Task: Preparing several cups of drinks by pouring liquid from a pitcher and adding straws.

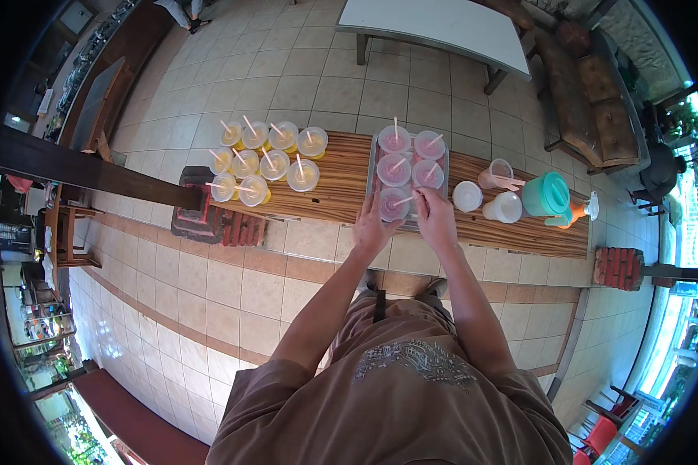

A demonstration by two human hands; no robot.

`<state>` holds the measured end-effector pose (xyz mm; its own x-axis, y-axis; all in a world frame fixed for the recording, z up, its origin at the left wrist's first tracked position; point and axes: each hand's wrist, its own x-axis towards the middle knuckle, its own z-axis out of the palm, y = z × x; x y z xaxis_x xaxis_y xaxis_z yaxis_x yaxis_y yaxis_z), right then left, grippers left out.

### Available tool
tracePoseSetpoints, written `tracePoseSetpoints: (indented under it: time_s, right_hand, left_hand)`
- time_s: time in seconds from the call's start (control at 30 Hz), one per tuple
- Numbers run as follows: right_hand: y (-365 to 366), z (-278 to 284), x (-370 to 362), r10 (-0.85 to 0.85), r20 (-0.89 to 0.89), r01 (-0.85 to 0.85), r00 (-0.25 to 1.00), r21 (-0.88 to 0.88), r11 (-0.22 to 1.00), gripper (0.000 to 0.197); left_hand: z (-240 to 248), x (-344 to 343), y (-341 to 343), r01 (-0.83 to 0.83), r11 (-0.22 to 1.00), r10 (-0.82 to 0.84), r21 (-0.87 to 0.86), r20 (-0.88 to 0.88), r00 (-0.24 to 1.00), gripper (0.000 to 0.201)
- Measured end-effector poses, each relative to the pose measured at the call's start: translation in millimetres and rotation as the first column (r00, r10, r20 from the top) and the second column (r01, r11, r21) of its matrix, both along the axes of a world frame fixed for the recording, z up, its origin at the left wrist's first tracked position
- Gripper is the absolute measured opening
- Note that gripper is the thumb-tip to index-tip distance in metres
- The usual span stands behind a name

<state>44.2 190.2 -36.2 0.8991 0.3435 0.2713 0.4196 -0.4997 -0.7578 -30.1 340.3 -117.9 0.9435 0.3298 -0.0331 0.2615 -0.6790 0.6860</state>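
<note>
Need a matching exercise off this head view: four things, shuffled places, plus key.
1. Yellow drinks
2. Pink drinks
3. Teal pitcher
4. White table

A. Beside the orange spray bottle
B. On the left part of the wooden table
C. Beyond the wooden table, on the far side
D. In the tray

Pairs: 1-B, 2-D, 3-A, 4-C

The surface [341, 172] over there is striped tan and dark brown. I see pink drinks [389, 172], yellow drinks [267, 168], pale pink straws [396, 124], a teal pitcher [545, 198] and an orange-and-white spray bottle [575, 215]. The shirt [395, 415] is brown with a pale print, the floor [318, 74] beige.
</note>
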Motion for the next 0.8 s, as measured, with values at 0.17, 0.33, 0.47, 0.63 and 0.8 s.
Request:
tracePoseSetpoints:
  time_s: [0.17, 0.33, 0.47, 0.63, 0.8]
  right_hand:
    - [18.1, -7.7, -2.0, 0.029, -0.011, -0.029, 1.000, -0.024, 0.999, 0.014]
    - [24.1, -32.4, 0.4, 0.029, -0.023, -0.031, 0.999, -0.099, 0.995, 0.017]
    - [20.9, -48.1, 1.0, 0.018, -0.172, -0.044, 0.985, -0.150, 0.988, 0.021]
    - [14.8, -40.7, -6.4, 0.048, -0.146, -0.060, 0.988, -0.080, 0.995, 0.039]
    - [-42.8, -35.4, -25.6, 0.030, -0.283, -0.080, 0.959, -0.165, 0.983, 0.058]
  left_hand:
    - [-16.6, 4.8, 2.3, 0.003, 0.997, -0.008, -0.083, -0.056, 0.998, 0.090]
    - [-20.4, 6.4, 2.7, 0.016, 0.998, -0.014, -0.066, 0.027, 1.000, 0.081]
    - [-12.7, 6.2, 1.7, 0.023, 0.996, -0.024, -0.087, -0.018, 1.000, 0.081]
    - [-13.3, 0.8, 3.3, 0.023, 0.999, -0.023, -0.047, 0.004, 1.000, 0.083]
    - [-11.1, -9.8, 0.1, -0.014, 0.996, -0.001, 0.087, 0.163, 0.987, 0.079]
